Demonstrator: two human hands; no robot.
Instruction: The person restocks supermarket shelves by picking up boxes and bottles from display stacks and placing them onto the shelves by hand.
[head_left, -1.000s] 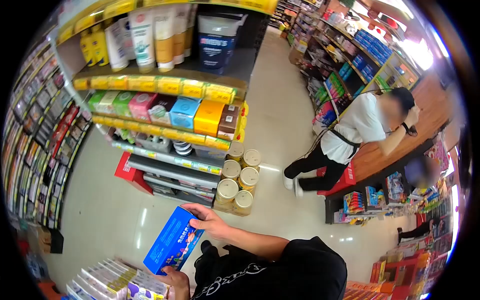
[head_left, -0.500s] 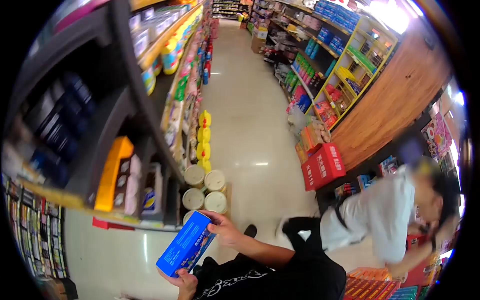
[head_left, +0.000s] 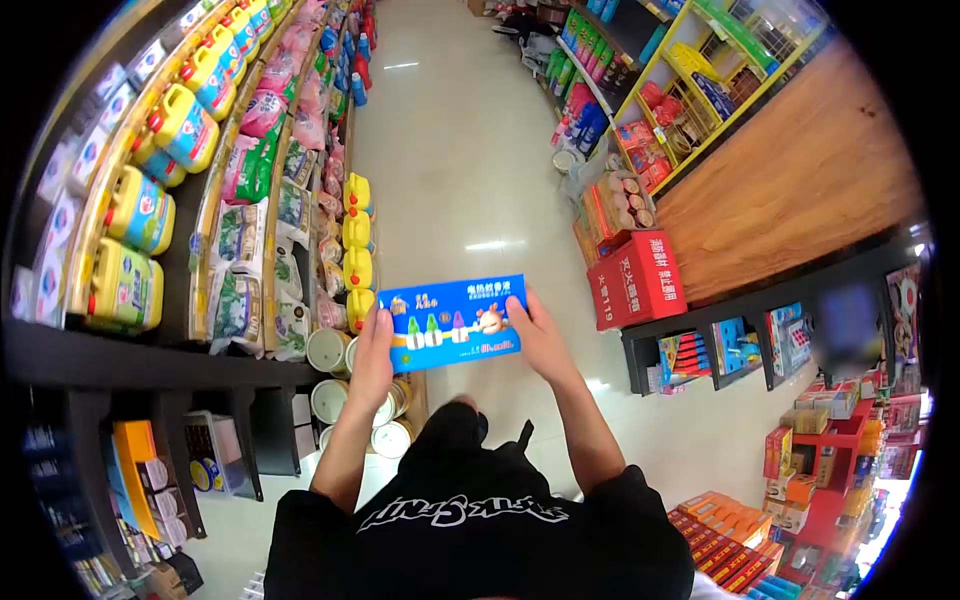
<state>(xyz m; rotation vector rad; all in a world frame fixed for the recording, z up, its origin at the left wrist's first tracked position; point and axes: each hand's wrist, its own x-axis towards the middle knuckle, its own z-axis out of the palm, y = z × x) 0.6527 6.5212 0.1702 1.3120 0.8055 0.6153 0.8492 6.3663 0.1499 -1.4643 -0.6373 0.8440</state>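
Observation:
Between my two hands is a blue box of electric mosquito repellent liquid, held nearly level above the aisle floor. Its front, printed with small bottles and a plug-in heater, faces up towards me. My left hand is closed on the box's left end, thumb on the front edge. At the opposite end my right hand grips it the same way, with its thumb over the printed face. The fingers behind the box are hidden.
Shelves at left carry yellow jugs and pink bags. Pale-lidded tubs stand on the floor by the shelf end. At right are a red fire-equipment box, a wooden panel and stacked orange boxes.
The box has swung from a steep slant to nearly level, its printed front now showing. My view has turned down and centred. The person in white at right is largely out of sight.

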